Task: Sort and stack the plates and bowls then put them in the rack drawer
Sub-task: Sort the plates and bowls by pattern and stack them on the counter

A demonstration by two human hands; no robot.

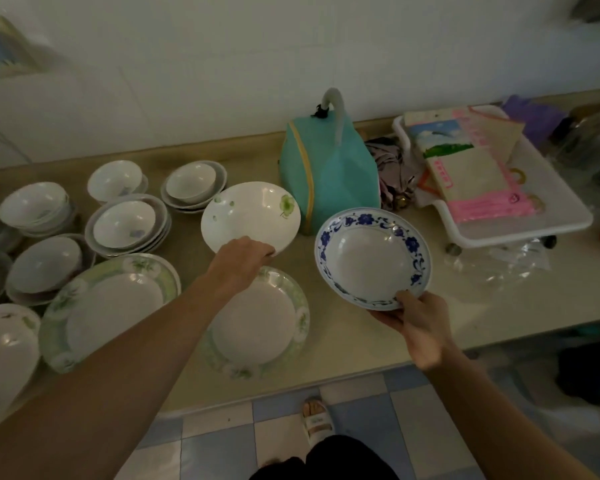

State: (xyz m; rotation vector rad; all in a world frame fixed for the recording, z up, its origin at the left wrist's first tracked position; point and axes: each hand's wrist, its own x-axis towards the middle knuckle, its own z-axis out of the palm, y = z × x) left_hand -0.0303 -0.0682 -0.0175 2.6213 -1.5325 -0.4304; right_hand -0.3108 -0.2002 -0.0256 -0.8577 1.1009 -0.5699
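My left hand [244, 254] grips the near rim of a white bowl with a green clover print [250, 216], tilted above the counter. My right hand [418, 322] holds a blue-patterned deep plate [373, 258] by its near edge, lifted off the counter. Below the left hand lies a green-rimmed flat plate [260, 320], and a second one [111, 303] lies to its left. Several stacks of small white bowls [125, 223] fill the left of the counter. The rack drawer is not in view.
A teal zipped bag [326, 174] stands behind the held dishes. A white tray [520, 223] with paper packets sits at the right, with clear plastic wrap [513, 261] in front of it. The counter's front edge [326, 372] runs above a checkered floor.
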